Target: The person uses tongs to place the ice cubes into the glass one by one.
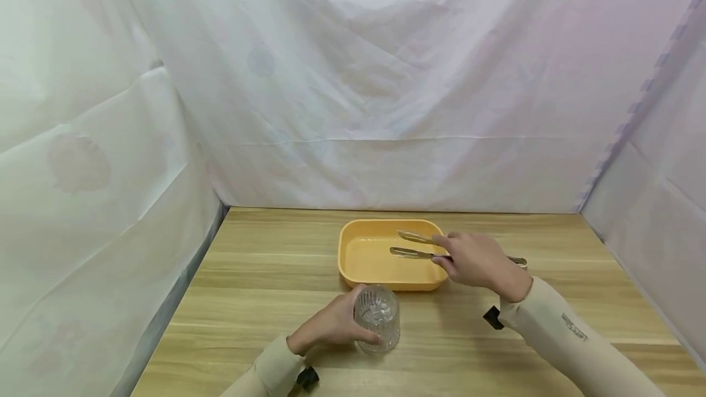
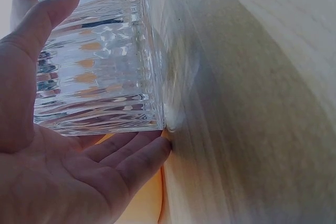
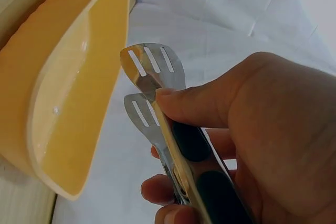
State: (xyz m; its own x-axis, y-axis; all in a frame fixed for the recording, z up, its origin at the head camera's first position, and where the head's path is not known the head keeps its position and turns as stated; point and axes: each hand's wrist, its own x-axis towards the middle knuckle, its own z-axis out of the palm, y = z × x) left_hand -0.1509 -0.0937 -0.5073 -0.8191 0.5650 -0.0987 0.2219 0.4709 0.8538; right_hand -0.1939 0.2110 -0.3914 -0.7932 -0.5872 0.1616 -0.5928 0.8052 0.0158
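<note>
My left hand (image 1: 336,320) holds a clear ribbed glass (image 1: 377,317) from its left side, thumb at the near side and fingers at the far side. In the left wrist view the glass (image 2: 100,66) stands with one end close at the tabletop. My right hand (image 1: 477,262) grips metal tongs (image 1: 410,253) with slotted tips; the right wrist view shows dark grip patches on the tongs (image 3: 157,72). Their two tips are spread apart and overlap the yellow rectangular tray (image 1: 347,277) in the head view. Nothing shows between the tips.
The wood-grain table (image 1: 265,274) extends around the tray and glass. White cloth (image 1: 358,78) hangs behind the table and along both sides. The tray stands just beyond the glass, toward the table's back.
</note>
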